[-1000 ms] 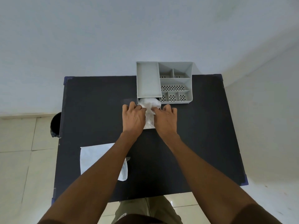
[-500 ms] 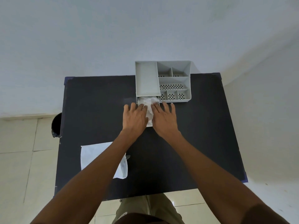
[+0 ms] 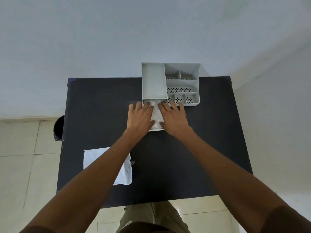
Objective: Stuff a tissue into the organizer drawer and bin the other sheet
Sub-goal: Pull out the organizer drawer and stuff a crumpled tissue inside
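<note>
A grey organizer (image 3: 182, 81) stands at the far edge of the black table (image 3: 202, 148). Its drawer (image 3: 157, 130) is pulled out toward me from the left side. A crumpled white tissue (image 3: 155, 113) lies in the drawer. My left hand (image 3: 140, 117) and my right hand (image 3: 173, 118) lie flat on it with fingers spread, fingertips at the drawer's opening, pressing the tissue down. A second white tissue sheet (image 3: 126, 174) lies flat near the table's front left, partly hidden under my left forearm.
A dark bin (image 3: 58, 128) stands on the tiled floor just past the table's left edge. A plain wall rises behind the organizer. The organizer's right compartments hold nothing that I can see.
Both hands flattened and slid forward over the tissue, pushing it deeper into the drawer. The bulge of tissue at the drawer's opening is lower than before.
</note>
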